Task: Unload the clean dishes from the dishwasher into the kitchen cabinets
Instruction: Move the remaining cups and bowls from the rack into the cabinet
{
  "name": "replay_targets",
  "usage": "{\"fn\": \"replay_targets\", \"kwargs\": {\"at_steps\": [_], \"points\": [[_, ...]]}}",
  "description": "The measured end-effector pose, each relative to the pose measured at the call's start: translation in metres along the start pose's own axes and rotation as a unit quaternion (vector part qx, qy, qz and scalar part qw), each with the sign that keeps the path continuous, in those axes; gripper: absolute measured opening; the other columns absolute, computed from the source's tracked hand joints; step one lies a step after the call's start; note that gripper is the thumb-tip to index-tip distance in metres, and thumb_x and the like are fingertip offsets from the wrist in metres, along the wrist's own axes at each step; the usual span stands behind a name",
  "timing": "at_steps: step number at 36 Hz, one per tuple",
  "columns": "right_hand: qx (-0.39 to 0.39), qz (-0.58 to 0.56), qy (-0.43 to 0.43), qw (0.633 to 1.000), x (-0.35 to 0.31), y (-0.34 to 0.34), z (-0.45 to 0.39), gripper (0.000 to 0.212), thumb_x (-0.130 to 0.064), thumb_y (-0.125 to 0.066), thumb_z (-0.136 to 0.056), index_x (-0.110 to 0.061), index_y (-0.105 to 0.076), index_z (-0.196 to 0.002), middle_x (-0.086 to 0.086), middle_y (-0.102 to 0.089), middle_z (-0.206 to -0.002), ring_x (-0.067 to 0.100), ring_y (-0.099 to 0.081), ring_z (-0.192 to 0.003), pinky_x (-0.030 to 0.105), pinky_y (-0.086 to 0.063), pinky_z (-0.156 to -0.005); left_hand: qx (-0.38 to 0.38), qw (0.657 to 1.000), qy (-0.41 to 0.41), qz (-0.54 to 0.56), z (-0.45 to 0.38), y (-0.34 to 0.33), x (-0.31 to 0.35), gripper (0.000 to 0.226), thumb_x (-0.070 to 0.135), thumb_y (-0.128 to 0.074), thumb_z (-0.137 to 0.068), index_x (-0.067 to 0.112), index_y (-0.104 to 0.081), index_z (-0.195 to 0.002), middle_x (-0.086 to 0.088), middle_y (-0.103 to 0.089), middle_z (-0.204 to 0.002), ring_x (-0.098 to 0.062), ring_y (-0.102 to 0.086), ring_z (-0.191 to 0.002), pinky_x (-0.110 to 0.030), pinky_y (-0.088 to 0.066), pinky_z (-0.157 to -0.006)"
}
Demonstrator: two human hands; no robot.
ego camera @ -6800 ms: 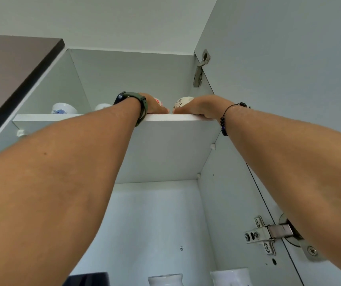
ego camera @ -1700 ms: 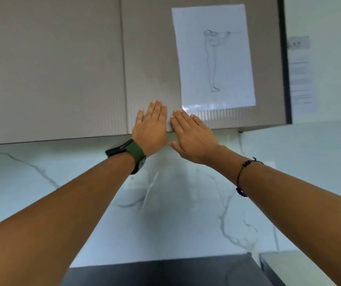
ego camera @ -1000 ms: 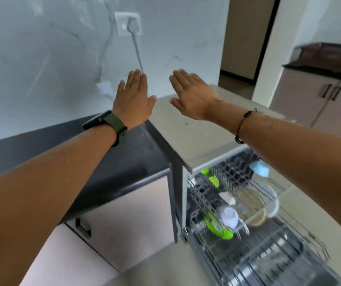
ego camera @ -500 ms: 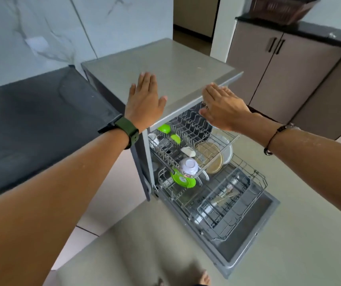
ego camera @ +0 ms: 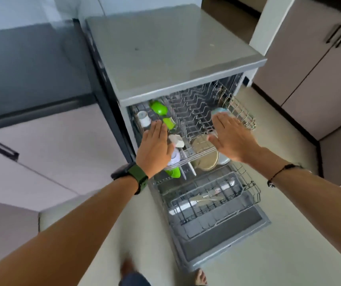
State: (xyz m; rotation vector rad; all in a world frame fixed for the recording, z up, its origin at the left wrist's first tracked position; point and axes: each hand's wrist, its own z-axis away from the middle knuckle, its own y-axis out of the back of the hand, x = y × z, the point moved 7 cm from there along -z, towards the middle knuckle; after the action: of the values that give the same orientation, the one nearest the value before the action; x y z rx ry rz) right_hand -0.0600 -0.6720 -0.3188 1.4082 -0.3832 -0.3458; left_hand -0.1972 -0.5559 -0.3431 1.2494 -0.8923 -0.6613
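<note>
Dishwasher (ego camera: 175, 58) open, both racks pulled out. Left hand (ego camera: 155, 148) flat, fingers straight, nothing held, over upper rack (ego camera: 192, 112) w/ green cups (ego camera: 159, 107) & white cup (ego camera: 143, 118). Right hand (ego camera: 232, 137) also flat & empty, above beige plate (ego camera: 204, 147). Lower rack (ego camera: 213, 201) nr floor.

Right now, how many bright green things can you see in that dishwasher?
3. One green piece lies at the upper rack's back left, a second sits just ahead of the left hand, and a third peeks out below it. More may be hidden beneath the hand.
</note>
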Motion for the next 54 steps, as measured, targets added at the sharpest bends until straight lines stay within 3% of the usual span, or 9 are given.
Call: {"fn": "replay_targets", "kwargs": {"at_steps": [11,14,19,27,35,42,47,51,54], "points": [[-0.077,-0.029,0.052,0.995,-0.002,-0.076,-0.053,0.067,-0.038,-0.032,-0.099,-0.002,-0.006,-0.148,0.019,-0.010,-0.156,0.031,-0.008,-0.145,0.039,-0.009,-0.119,-0.055,0.993,0.081,0.072,-0.016,-0.094,-0.015,0.061,0.032,-0.034,-0.099,0.001,-0.012,-0.147,-0.015,-0.010,-0.156,-0.026,-0.006,-0.146,-0.036,-0.007,-0.119],[-0.078,-0.034,0.071,0.994,-0.004,-0.096,-0.070,0.064,-0.035,-0.037,-0.098,-0.001,-0.013,-0.147,0.020,-0.017,-0.153,0.031,-0.015,-0.143,0.037,-0.010,-0.119,-0.056,0.989,0.080,0.107,-0.031,-0.113,-0.014,0.059,0.026,-0.043,-0.097,0.001,-0.019,-0.145,-0.017,-0.022,-0.152,-0.027,-0.017,-0.143,-0.033,-0.012,-0.118],[-0.099,-0.065,0.059,0.991,-0.003,-0.133,-0.105,0.062,-0.031,-0.052,-0.092,-0.002,-0.027,-0.141,0.020,-0.038,-0.140,0.033,-0.035,-0.130,0.041,-0.030,-0.110,-0.059,0.981,0.110,0.149,-0.048,-0.142,-0.019,0.051,0.019,-0.048,-0.094,0.001,-0.030,-0.139,-0.016,-0.036,-0.141,-0.029,-0.035,-0.130,-0.032,-0.030,-0.106],[-0.139,-0.067,0.074,0.985,-0.003,-0.183,-0.174,0.069,-0.028,-0.054,-0.091,-0.005,-0.018,-0.146,0.018,-0.029,-0.149,0.032,-0.026,-0.137,0.040,-0.021,-0.114,-0.075,0.971,0.164,0.156,-0.088,-0.175,-0.047,0.055,0.018,-0.049,-0.094,0.001,-0.027,-0.141,-0.015,-0.036,-0.140,-0.028,-0.036,-0.129,-0.030,-0.029,-0.106],[-0.115,-0.083,0.103,0.984,-0.013,-0.209,-0.265,0.068,-0.020,-0.059,-0.087,-0.003,-0.025,-0.143,0.021,-0.034,-0.143,0.038,-0.034,-0.131,0.043,-0.032,-0.108,-0.094,0.980,0.171,0.032,-0.190,-0.162,-0.091,0.058,0.008,-0.049,-0.091,-0.009,-0.022,-0.140,-0.026,-0.036,-0.137,-0.037,-0.039,-0.124,-0.038,-0.034,-0.104],[-0.099,-0.015,0.153,0.983,-0.023,-0.229,-0.331,0.074,-0.007,-0.064,-0.078,-0.003,-0.026,-0.142,0.022,-0.042,-0.136,0.037,-0.044,-0.124,0.041,-0.039,-0.101,-0.120,0.973,0.159,-0.113,-0.279,-0.177,-0.150,0.064,0.010,-0.053,-0.084,-0.011,-0.025,-0.138,-0.030,-0.025,-0.143,-0.045,-0.018,-0.136,-0.051,-0.017,-0.115],[-0.088,0.009,0.202,0.975,-0.030,-0.248,-0.351,0.088,-0.007,-0.070,-0.073,-0.006,-0.019,-0.144,0.021,-0.042,-0.136,0.037,-0.045,-0.123,0.042,-0.043,-0.099,-0.122,0.967,0.183,-0.131,-0.306,-0.193,-0.175,0.063,0.009,-0.038,-0.089,-0.010,-0.011,-0.143,-0.031,-0.013,-0.149,-0.047,-0.010,-0.139,-0.055,-0.007,-0.115],[-0.053,0.035,0.230,0.971,-0.028,-0.258,-0.358,0.083,-0.022,-0.074,-0.075,-0.005,-0.023,-0.138,0.019,-0.040,-0.138,0.035,-0.043,-0.126,0.041,-0.027,-0.109,-0.094,0.965,0.206,-0.134,-0.313,-0.201,-0.184,0.059,0.010,-0.037,-0.092,-0.006,-0.014,-0.143,-0.028,-0.016,-0.148,-0.045,-0.014,-0.138,-0.057,-0.007,-0.113],[-0.021,0.028,0.246,0.969,-0.026,-0.261,-0.362,0.084,-0.027,-0.077,-0.072,-0.003,-0.027,-0.135,0.020,-0.042,-0.137,0.033,-0.043,-0.127,0.040,-0.017,-0.114,-0.060,0.965,0.202,-0.154,-0.317,-0.202,-0.192,0.055,0.013,-0.041,-0.091,-0.007,-0.023,-0.139,-0.029,-0.028,-0.141,-0.042,-0.028,-0.130,-0.053,-0.018,-0.110]]}}
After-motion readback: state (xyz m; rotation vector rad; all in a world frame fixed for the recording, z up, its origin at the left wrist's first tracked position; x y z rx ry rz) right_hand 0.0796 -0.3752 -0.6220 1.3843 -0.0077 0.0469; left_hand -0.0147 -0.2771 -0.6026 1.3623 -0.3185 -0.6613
